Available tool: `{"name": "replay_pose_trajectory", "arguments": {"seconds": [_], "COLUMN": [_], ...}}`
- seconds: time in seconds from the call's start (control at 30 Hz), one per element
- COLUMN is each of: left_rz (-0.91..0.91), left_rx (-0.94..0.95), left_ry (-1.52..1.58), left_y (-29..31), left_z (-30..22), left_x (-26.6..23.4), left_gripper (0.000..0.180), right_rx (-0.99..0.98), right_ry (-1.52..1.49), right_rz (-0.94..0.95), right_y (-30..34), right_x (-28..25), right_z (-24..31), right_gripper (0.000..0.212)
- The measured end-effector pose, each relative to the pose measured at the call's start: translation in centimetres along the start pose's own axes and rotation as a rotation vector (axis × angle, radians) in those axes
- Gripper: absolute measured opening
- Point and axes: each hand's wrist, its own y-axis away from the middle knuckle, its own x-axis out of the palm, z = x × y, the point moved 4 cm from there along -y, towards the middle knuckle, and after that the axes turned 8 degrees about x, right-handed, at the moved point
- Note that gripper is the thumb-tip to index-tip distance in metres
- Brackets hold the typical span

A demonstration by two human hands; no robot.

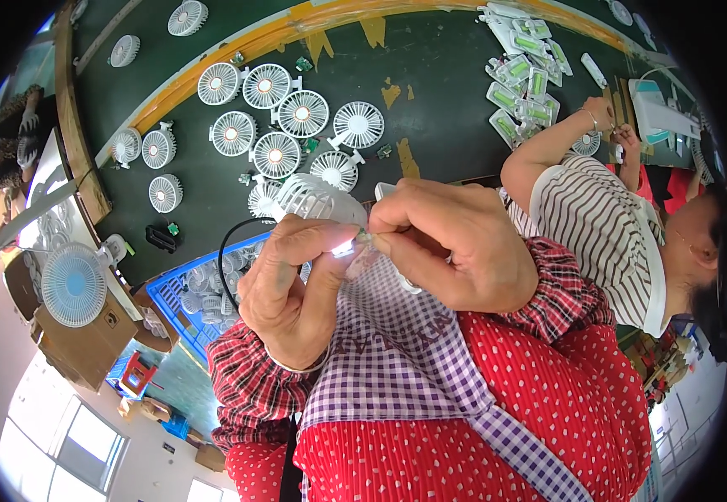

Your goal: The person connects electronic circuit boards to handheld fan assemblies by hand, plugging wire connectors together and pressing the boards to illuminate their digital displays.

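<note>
Close in front of my chest, my left hand (292, 280) pinches a small circuit board (343, 248) with a bright white light on it. My right hand (459, 243) is closed at the board's right edge, thumb and forefinger together; whatever lies between those fingertips is too small to make out. Just behind the fingers is a white fan head (317, 199) with a slotted cage, partly hidden by my left hand. A black cable (223, 251) curves beside my left hand. Part of a white piece (384, 191) shows behind my right hand.
Several white fan heads (303, 114) lie on the dark green table (439, 125), small green boards among them. White-and-green parts (531, 84) are heaped at far right. A blue crate (165, 294) of parts stands at left, near a larger fan (74, 284). A co-worker in a striped shirt (593, 226) works at right.
</note>
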Motion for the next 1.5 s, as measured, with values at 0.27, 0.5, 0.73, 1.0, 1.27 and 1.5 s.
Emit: {"name": "replay_pose_trajectory", "arguments": {"seconds": [0.27, 0.5, 0.73, 1.0, 1.27, 1.5], "left_rz": [0.009, 0.025, 0.367, 0.226, 0.253, 0.279], "left_rx": [0.003, -0.289, -0.176, -0.105, -0.28, -0.385], "left_ry": [-0.12, 0.094, 0.214, 0.155, 0.145, 0.199], "left_y": [-0.8, -3.3, -10.3, -20.6, -24.3, -28.7], "left_z": [-0.9, 0.7, 1.1, 2.0, 6.8, 7.7], "left_x": [0.2, 1.7, 3.9, 1.7, 3.8, 5.7], "left_gripper": [0.017, 0.033, 0.057, 0.036, 0.026, 0.026], "right_rx": [-0.071, 0.181, 0.118, 0.268, 0.559, 0.554], "right_ry": [0.016, -0.242, -0.096, -0.511, -0.312, 0.893], "right_rz": [-0.097, 0.041, -0.18, -0.468, -0.835, -1.191], "right_y": [-0.1, -1.4, -5.6, -25.3, -31.6, -36.4], "right_x": [-0.2, -2.7, -8.1, -26.9, -46.7, -41.6], "right_z": [0.4, -1.6, -1.7, -12.0, -27.9, -16.4], "right_gripper": [0.013, 0.013, 0.014, 0.015, 0.012, 0.015]}}
